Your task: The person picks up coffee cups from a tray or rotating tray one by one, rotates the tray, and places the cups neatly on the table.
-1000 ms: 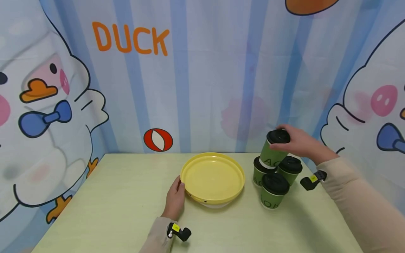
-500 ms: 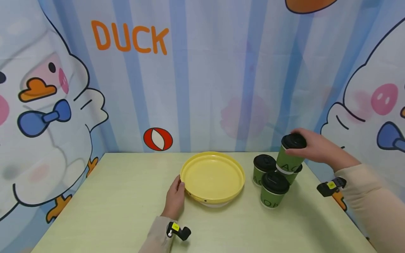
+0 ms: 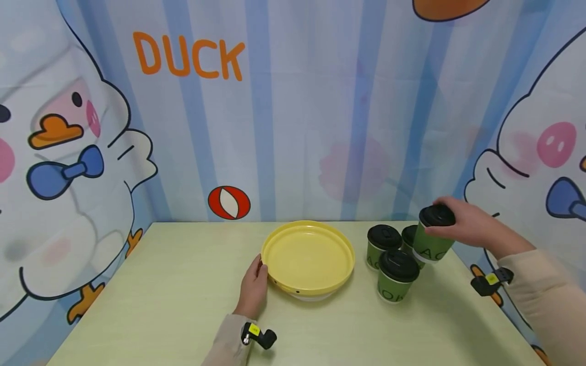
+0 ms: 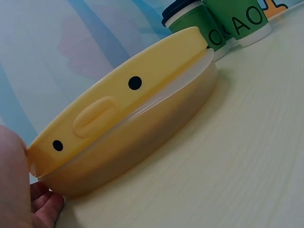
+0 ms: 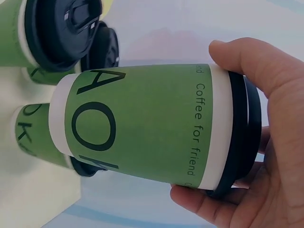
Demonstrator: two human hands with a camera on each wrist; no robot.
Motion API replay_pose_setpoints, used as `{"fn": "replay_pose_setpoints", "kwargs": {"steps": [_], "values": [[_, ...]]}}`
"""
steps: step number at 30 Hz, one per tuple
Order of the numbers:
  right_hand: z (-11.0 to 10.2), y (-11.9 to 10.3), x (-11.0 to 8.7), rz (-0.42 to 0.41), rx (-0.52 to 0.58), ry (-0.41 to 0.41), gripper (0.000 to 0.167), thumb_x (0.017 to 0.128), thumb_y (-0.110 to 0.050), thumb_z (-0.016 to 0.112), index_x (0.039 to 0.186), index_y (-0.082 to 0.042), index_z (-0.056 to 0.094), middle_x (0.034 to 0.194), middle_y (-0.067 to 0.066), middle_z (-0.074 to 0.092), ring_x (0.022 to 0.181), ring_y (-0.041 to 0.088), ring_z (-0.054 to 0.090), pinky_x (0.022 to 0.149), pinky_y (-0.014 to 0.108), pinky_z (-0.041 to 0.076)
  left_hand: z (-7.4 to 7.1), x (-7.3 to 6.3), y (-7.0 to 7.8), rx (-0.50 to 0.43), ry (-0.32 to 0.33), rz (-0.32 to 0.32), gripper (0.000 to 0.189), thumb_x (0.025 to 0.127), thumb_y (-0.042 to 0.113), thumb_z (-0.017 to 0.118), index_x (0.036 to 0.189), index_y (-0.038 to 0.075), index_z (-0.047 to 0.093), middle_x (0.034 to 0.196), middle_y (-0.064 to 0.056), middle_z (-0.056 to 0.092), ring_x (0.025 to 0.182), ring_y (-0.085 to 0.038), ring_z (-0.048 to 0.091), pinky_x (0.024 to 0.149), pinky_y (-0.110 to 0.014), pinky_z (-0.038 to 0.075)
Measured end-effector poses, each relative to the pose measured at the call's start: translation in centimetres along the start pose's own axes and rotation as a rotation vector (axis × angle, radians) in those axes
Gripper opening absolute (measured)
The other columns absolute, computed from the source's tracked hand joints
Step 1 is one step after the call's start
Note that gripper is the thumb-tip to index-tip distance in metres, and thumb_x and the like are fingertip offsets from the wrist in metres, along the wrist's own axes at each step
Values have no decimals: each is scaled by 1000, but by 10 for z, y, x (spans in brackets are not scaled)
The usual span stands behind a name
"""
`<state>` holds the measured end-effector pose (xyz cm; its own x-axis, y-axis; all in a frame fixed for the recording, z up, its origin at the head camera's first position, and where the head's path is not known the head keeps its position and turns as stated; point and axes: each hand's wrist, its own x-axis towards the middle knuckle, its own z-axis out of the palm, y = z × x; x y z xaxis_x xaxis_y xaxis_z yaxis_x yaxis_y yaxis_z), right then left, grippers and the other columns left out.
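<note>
A green paper coffee cup [image 3: 432, 239] with a black lid is held by my right hand [image 3: 467, 223], which grips it around the lid end, thumb on one side and fingers on the other in the right wrist view. In the head view it overlaps another lidded cup [image 3: 408, 235]. Two more such cups, one at the left [image 3: 383, 244] and one in front [image 3: 397, 274], stand close by. My left hand [image 3: 252, 290] holds the left edge of a round yellow tray [image 3: 308, 256]. Its side shows black eyes and a raised beak [image 4: 95, 116] in the left wrist view.
A pale table [image 3: 183, 284] lies under everything. Behind it hangs a striped blue curtain [image 3: 302, 112] with cartoon ducks. The table's right edge runs close to the held cup, beside the side curtain [image 3: 540, 91].
My right hand has carried the held cup rightward and down, from above the left and rear cups to the group's right side. The left hand and tray stay put.
</note>
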<state>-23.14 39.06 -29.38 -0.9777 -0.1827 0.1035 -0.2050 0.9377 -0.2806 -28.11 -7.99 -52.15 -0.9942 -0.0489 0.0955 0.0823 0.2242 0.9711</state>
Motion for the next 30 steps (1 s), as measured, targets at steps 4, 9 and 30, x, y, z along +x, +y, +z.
{"fn": "replay_pose_setpoints", "kwargs": {"steps": [4,9,30], "values": [[8,8,-4,6,-1,-1,87,90,-53,71,143,9,40,129,34,54,105,44,60,75,54,54,1,0,-1,-4,1,12,55,110,28,40,160,7,29,162,-12,33,150,-30,27,121,-49,26],[25,14,-6,-18,43,-14,83,91,-48,73,142,11,41,129,34,53,107,43,59,76,53,54,0,0,-1,4,7,10,55,110,27,41,159,7,30,161,-12,35,150,-30,29,121,-49,27],[68,29,-23,-6,21,-42,90,84,-53,78,140,9,45,126,37,49,105,45,57,77,56,53,1,0,-3,-5,-1,6,54,110,26,40,159,7,30,161,-13,34,150,-31,28,121,-50,27]]}}
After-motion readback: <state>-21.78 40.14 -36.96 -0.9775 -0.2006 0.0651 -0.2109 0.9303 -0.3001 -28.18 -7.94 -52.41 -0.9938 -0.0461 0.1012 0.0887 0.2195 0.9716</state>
